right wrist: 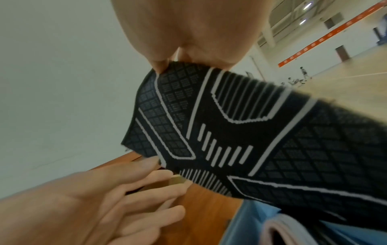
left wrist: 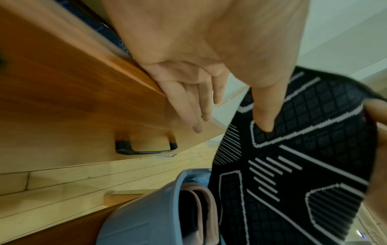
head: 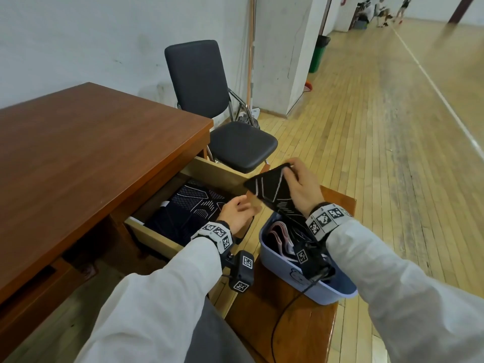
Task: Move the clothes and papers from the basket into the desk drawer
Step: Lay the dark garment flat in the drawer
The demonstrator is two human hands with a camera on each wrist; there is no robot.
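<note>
The right hand (head: 303,188) pinches the top edge of a black cloth (head: 272,191) with white lines, holding it up above the blue basket (head: 293,275), its lower end trailing down into the basket. The left hand (head: 237,213) is open with fingers straight, just beside the cloth's lower corner and above the front of the open drawer (head: 154,233). Another black patterned cloth (head: 188,208) lies inside the drawer, which is pulled out from under the brown tabletop (head: 86,150). In the basket, beside the hanging cloth, stands a folded pink piece (head: 279,235). The basket sits on a wooden bench (head: 282,315) next to the drawer. A black chair (head: 222,113) stands beyond the drawer.
</note>
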